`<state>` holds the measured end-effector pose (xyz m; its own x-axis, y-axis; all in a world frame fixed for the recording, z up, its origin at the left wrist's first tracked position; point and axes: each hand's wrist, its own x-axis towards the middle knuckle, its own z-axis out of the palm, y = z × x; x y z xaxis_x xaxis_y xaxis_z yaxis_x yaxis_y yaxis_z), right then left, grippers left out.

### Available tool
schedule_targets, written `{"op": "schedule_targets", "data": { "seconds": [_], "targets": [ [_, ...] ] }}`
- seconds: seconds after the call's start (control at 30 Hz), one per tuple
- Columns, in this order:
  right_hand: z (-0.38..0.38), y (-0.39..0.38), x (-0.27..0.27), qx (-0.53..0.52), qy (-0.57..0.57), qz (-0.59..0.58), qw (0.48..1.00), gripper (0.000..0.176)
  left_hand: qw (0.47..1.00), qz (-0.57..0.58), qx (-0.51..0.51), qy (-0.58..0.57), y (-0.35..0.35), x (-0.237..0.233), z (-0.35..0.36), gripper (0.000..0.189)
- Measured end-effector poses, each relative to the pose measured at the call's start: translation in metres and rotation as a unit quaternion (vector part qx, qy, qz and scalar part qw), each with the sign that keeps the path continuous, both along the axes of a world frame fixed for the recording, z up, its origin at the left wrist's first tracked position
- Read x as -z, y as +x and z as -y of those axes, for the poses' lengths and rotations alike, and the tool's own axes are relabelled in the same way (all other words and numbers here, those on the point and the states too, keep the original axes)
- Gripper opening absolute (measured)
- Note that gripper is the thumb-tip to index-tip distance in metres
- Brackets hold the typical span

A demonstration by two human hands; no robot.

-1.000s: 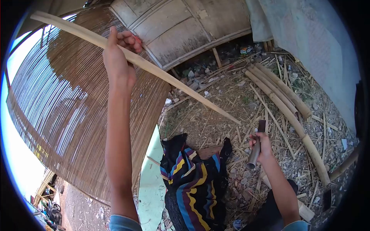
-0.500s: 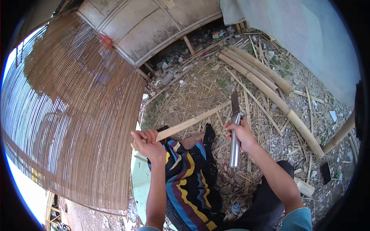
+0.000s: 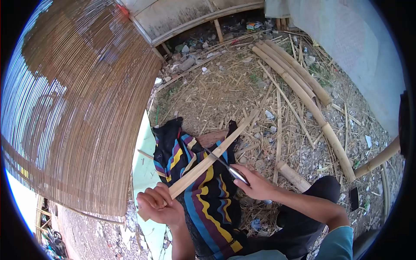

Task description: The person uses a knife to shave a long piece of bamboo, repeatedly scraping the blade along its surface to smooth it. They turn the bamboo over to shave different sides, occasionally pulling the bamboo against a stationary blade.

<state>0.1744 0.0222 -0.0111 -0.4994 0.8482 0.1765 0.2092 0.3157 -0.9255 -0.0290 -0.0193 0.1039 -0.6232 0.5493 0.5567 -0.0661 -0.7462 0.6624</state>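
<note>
My left hand [image 3: 159, 207] is closed around the near end of a long, pale bamboo strip [image 3: 194, 175], which slants up and to the right. In my right hand [image 3: 253, 184] is a knife [image 3: 235, 172] with a shiny metal handle. Its dark blade lies across the strip near the middle and seems to touch it; the exact contact is hard to make out. Beneath both is a dark cloth with yellow, blue and maroon stripes [image 3: 206, 212], spread over my leg. A reddish wooden block [image 3: 213, 138] shows just beyond the cloth.
Several bamboo poles [image 3: 299, 86] lie at the upper right, and a short bamboo piece [image 3: 292, 175] rests by my knee. On the left hangs a slatted bamboo screen [image 3: 95, 117]. A phone [image 3: 354, 198] lies at the right. Straw and stones litter the ground.
The knife has swung from upright, beyond the strip's end, down and left across the strip. My left hand has dropped lower, and the strip now slopes more steeply. The view has shifted somewhat.
</note>
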Motion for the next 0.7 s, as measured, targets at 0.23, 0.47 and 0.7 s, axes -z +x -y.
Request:
{"op": "schedule_targets", "data": {
  "seconds": [0.23, 0.47, 0.7],
  "targets": [
    [0.037, -0.050, -0.029, -0.048, 0.074, 0.054, 0.995, 0.040, 0.993, 0.074, 0.027, 0.088, -0.026, -0.018, 0.025, 0.052],
    [-0.015, -0.041, 0.034, 0.085, 0.067, 0.215, 0.971, 0.030, 0.996, 0.087, -0.018, 0.017, -0.028, 0.027, 0.028, 0.052],
    [0.020, -0.057, 0.019, 0.001, 0.186, 0.125, 0.974, 0.033, 0.989, 0.135, -0.052, 0.012, -0.017, 0.027, 0.026, 0.051]
  ]
}}
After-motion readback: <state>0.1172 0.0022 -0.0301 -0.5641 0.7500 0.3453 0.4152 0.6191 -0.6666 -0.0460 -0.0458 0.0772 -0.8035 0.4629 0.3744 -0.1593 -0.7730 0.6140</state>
